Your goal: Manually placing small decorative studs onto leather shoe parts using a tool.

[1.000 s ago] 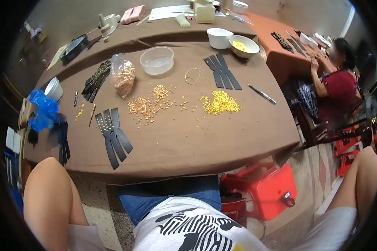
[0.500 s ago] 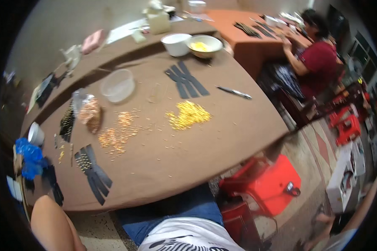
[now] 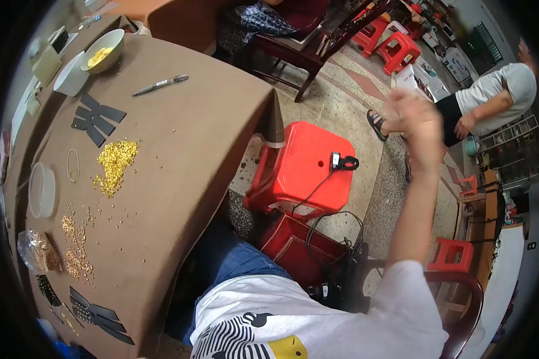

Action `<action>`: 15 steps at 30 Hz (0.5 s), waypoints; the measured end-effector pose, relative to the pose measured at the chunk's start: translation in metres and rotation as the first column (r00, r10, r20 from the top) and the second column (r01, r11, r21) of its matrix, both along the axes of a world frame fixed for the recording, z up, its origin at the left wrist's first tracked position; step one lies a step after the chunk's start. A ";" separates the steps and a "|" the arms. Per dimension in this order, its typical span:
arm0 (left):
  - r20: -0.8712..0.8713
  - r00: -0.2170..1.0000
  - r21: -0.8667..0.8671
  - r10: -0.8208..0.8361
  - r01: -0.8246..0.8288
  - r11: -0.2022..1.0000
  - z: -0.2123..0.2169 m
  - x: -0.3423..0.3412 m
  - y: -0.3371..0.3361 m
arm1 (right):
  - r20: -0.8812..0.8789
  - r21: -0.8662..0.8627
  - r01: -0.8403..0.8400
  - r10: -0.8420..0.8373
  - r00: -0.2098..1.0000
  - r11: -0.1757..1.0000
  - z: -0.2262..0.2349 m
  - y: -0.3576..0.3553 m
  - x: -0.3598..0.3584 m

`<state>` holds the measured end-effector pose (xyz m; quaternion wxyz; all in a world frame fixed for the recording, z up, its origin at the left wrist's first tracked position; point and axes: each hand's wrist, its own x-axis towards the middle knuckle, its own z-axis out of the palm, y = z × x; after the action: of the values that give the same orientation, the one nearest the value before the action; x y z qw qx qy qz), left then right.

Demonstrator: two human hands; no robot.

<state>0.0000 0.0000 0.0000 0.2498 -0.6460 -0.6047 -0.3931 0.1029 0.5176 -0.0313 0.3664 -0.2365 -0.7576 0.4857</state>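
Note:
My right hand (image 3: 414, 122) is raised in the air to my right, blurred, fingers apart, holding nothing; it hangs above the tiled floor, away from the table. My left hand is out of view. On the brown table (image 3: 185, 149) lie a pile of yellow beads (image 3: 115, 161), a scatter of orange beads (image 3: 75, 251), black cut strips (image 3: 94, 118) and more black strips (image 3: 96, 314) near my body, a pen (image 3: 160, 85), a thin ring (image 3: 73, 165) and a clear plastic bag of beads (image 3: 39, 251).
A red plastic stool (image 3: 302, 167) with a small black device and cable stands right of the table. Bowls (image 3: 105, 51) and a clear round tub (image 3: 42, 190) sit on the table. A seated person (image 3: 269, 15) is at the far end; another person (image 3: 491, 99) stands at right. More red stools (image 3: 395, 42).
The view has swung sharply to the right, so the table has slid to the left. My right arm has come up into view, hand raised over the floor.

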 end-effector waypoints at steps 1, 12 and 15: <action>0.320 0.887 -0.372 0.332 -0.204 0.905 0.009 0.018 0.004 | 0.334 0.032 0.214 -0.212 0.918 0.976 -0.048 0.022 0.022; 0.397 0.909 -0.314 0.128 0.003 0.949 -0.067 -0.031 0.062 | 0.218 -0.746 0.620 -0.792 0.571 0.242 -0.348 0.072 0.078; 0.400 0.907 -0.314 0.136 -0.005 0.949 -0.083 -0.036 0.079 | 0.167 -0.699 0.650 -0.815 0.555 0.299 -0.332 0.051 0.052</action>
<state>-0.0361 0.0790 -0.0835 0.0263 -0.5555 -0.7206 -0.4140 0.1552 0.5689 -0.3632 0.5102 -0.6198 -0.2742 0.5295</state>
